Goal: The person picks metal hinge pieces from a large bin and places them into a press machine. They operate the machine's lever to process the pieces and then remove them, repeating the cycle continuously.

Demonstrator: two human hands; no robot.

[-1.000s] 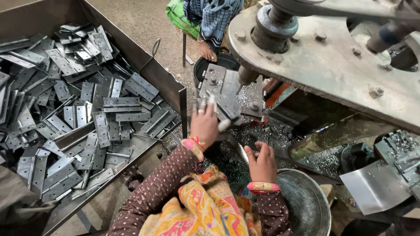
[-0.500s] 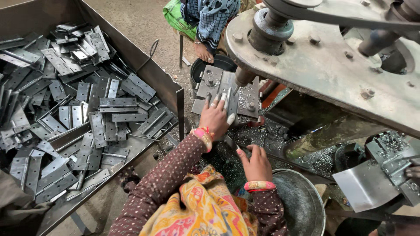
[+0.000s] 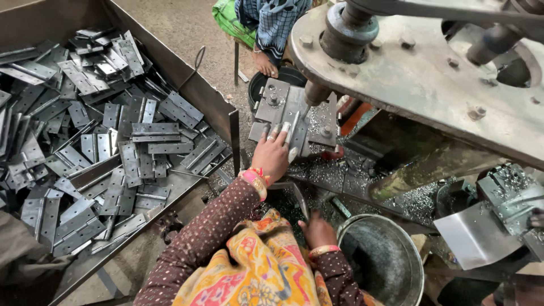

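Observation:
My left hand point(image 3: 272, 154), fingertips wrapped in tape, reaches forward and holds a narrow grey hinge plate point(image 3: 294, 131) against the die block point(image 3: 276, 102) under the ram of a heavy press point(image 3: 419, 73). My right hand point(image 3: 317, 229) hangs low and close to my body, fingers curled over a dark patch of metal chips next to a steel bucket point(image 3: 417, 258). Whether it holds anything is hidden. Both wrists wear bangles, and a patterned yellow cloth covers my lap.
A large steel tray point(image 3: 190, 85) on the left holds several loose hinge plates point(image 3: 113, 141). Another person's foot point(image 3: 265, 62) rests beyond the die beside a green stool point(image 3: 229, 22). A bent metal chute point(image 3: 470, 238) and metal shavings point(image 3: 419, 198) lie at right.
My left hand has moved forward with the plate from above the chips onto the die block. My right hand has drawn back and down toward my lap.

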